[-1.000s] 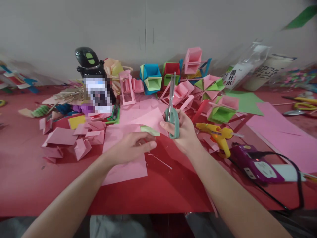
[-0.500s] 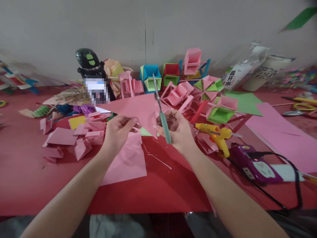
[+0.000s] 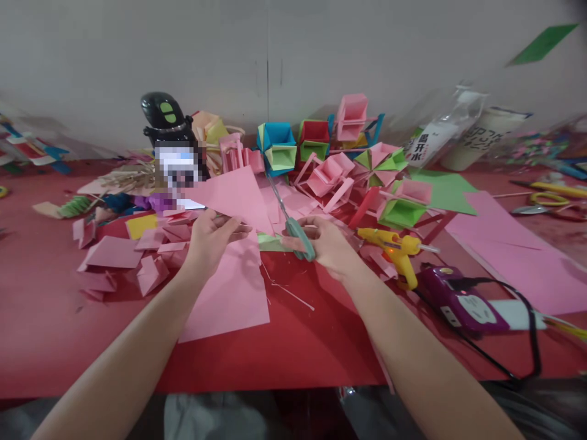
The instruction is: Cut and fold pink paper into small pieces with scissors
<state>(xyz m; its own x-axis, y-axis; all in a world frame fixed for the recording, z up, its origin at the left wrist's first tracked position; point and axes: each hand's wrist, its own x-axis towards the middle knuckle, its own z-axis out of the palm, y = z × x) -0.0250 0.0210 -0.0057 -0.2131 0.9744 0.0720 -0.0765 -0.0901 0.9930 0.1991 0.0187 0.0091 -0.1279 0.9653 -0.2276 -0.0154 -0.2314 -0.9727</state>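
Observation:
Between its thumb and fingers, my left hand [image 3: 213,238] pinches a sheet of pink paper [image 3: 236,195], raised above the table. My right hand [image 3: 328,241] is wrapped round the green handles of a pair of scissors [image 3: 298,235]. The blades point up and to the left, just right of the raised paper, and look closed. Below my left hand another pink sheet [image 3: 229,305] lies flat on the red table. A strip of light green paper [image 3: 271,242] shows between the hands, with thin white offcuts [image 3: 293,296] in front of it.
Folded pink pieces [image 3: 114,252] are heaped at the left. Coloured paper models [image 3: 277,146] stand along the wall, beside a phone [image 3: 181,171]. To the right lie a yellow glue gun [image 3: 394,241], a purple power strip [image 3: 463,299] with a black cable, and large pink sheets [image 3: 518,244].
The scissors have tilted left and dropped lower in my right hand. The pink sheet in my left hand has shifted left, and its right edge now slants.

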